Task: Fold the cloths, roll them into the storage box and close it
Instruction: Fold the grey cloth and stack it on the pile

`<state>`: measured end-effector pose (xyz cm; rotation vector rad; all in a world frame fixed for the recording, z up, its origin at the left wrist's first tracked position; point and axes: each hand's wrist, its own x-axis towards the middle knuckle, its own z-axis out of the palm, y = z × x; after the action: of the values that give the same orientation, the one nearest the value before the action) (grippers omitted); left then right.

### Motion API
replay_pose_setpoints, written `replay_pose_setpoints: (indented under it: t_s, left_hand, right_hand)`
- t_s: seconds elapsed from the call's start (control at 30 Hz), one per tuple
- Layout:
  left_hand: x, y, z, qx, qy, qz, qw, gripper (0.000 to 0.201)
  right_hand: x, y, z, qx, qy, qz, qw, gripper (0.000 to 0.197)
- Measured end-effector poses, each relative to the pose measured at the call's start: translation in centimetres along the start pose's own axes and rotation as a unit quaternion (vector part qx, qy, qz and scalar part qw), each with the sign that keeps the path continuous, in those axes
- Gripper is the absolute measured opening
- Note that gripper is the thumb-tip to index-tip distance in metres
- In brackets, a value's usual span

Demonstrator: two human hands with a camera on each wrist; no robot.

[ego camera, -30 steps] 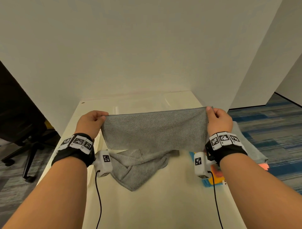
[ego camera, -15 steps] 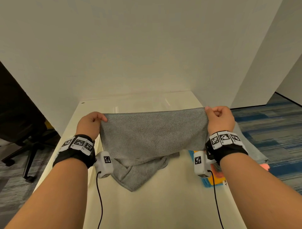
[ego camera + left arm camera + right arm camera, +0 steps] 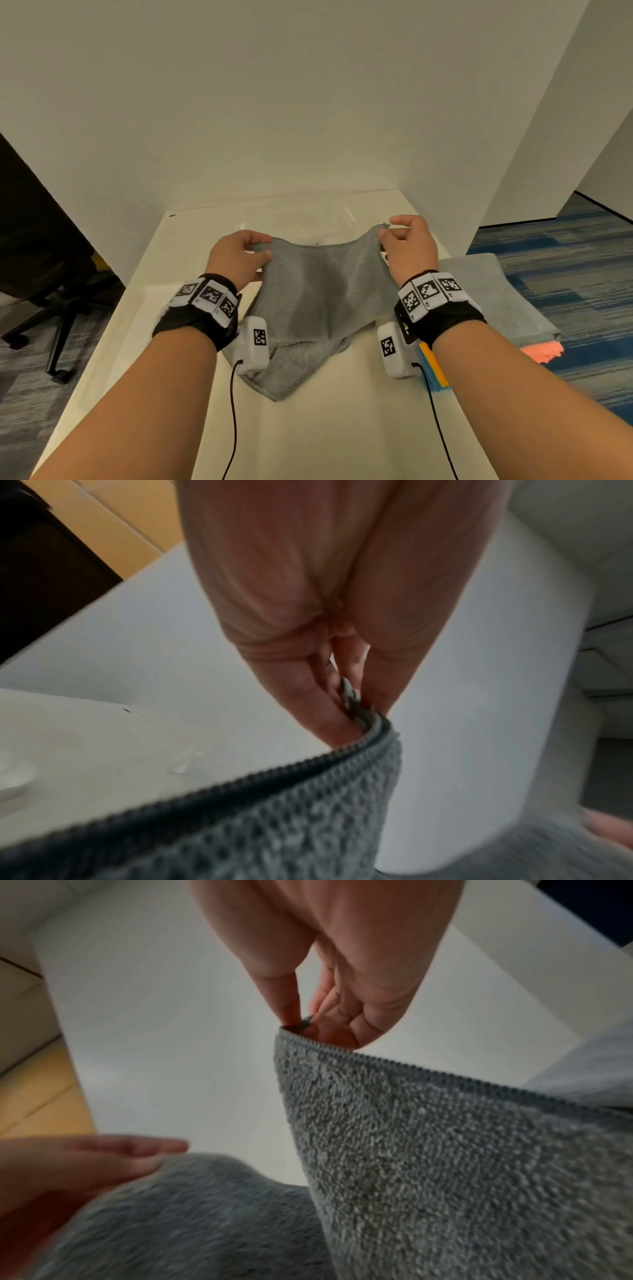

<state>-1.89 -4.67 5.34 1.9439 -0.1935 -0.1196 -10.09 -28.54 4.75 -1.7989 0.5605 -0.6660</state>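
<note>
Still on fold step: I'm pinching the gray cloth (image 3: 318,291) by top corners w/ left hand (image 3: 236,257) & right hand (image 3: 409,248), each grip pinching; bottom's draping on the bench (image 3: 329,428). Next I'm prob needing to lay it flat, corners matched.

The table (image 3: 308,438) lies bare near its front edge, giving open passage under both forearms. The grey cloth (image 3: 322,301) sags across the middle. Stacked cloths (image 3: 493,301) crowd the right edge; a wall (image 3: 308,120) closes the far end.
</note>
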Motion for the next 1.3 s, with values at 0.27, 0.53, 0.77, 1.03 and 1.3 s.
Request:
replay_pose_setpoints:
  t_s: [0.27, 0.53, 0.77, 1.03, 1.3]
  left_hand:
    - [-1.8, 3.5, 3.4, -0.020, -0.053, 0.043, 0.997, 0.042]
    - [-2.8, 5.0, 4.0, -0.031, -0.096, 0.048, 0.994, 0.040]
    - [-2.6, 5.6, 3.8, -0.021, -0.176, 0.040, 0.983, 0.034]
    - [-2.3, 5.8, 3.9, 0.021, -0.188, 0.079, 0.979, 0.025]
    - [-0.3, 2.3, 4.5, 0.126, -0.062, 0.053, 0.989, 0.048]
  right_hand:
    - [-2.1, -1.9, 2.8, 0.007, -0.143, -0.042, 0.989, 0.017]
    - [-2.5, -2.5, 3.0, -0.017, -0.141, -0.072, 0.987, 0.013]
    - [-2.3, -2.8, 2.4, -0.071, -0.171, -0.108, 0.977, 0.005]
    - [-1.8, -2.7, 2.0, -0.123, -0.183, -0.148, 0.964, 0.023]
    - [-0.9, -2.9, -0.5, 0.003, -0.143, -0.114, 0.983, 0.030]
